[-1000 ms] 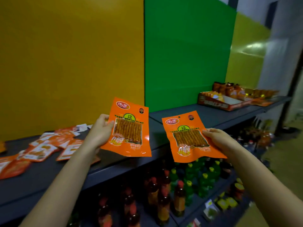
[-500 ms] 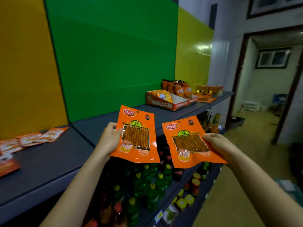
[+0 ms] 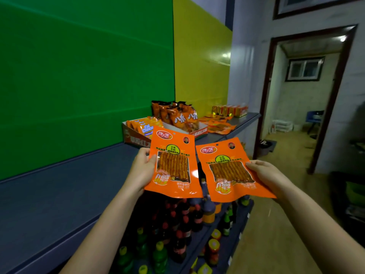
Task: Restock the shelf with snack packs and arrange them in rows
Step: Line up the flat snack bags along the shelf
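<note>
My left hand grips the left edge of an orange snack pack with a clear window showing brown strips. My right hand holds a second, matching orange snack pack by its right edge. Both packs are upright in the air, side by side, just off the front edge of the dark grey shelf. Further along the shelf lie several flat orange packs of the same kind.
An open cardboard display box with orange snack bags stands on the shelf behind the held packs, and small orange boxes sit at its far end. Bottles fill the lower shelves. A doorway opens at the right.
The view has swung right along the shelf: the scattered packs at the left are out of sight, and the display box and doorway are closer. Both hands still hold their packs.
</note>
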`<state>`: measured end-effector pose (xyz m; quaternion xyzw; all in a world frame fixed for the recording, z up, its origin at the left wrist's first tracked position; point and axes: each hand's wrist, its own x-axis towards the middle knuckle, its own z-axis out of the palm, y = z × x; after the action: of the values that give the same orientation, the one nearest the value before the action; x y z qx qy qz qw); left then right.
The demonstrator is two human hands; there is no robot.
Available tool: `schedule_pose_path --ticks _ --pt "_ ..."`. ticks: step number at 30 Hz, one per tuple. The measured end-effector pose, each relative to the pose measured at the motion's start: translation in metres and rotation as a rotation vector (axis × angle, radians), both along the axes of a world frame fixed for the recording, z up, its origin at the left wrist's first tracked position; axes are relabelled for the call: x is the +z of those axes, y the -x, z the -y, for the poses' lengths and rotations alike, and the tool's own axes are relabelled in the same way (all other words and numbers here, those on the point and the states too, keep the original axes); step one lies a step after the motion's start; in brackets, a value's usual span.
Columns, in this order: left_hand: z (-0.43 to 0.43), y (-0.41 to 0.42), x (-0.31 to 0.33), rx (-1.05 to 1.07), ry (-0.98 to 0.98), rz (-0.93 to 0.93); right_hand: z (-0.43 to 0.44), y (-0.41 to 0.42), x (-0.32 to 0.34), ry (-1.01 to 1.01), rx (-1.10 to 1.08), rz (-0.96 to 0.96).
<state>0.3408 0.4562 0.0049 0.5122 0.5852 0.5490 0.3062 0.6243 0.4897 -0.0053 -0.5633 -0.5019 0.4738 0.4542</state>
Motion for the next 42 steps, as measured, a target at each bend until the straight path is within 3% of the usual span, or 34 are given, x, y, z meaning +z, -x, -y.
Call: schedule_pose_path --ticks 5,21,34,42 --pt "-0.069 -0.058 -0.008 -0.038 0.006 0.025 -0.074 -0.062 -0.008 0.017 -0.004 -0.014" --pt "-0.274 -0.264 -0.018 0.124 -0.017 0.062 -0.328 -0.265 0.001 0.002 0.143 0.036" --pt "-0.499 -0.348 -0.012 0.187 -0.137 0.080 -0.544 -0.356 0.014 -0.058 0.162 0.103" --pt "-0.621 -0.360 -0.008 0.350 -0.105 -0.050 -0.686 -0.369 0.029 -0.158 0.232 0.056"
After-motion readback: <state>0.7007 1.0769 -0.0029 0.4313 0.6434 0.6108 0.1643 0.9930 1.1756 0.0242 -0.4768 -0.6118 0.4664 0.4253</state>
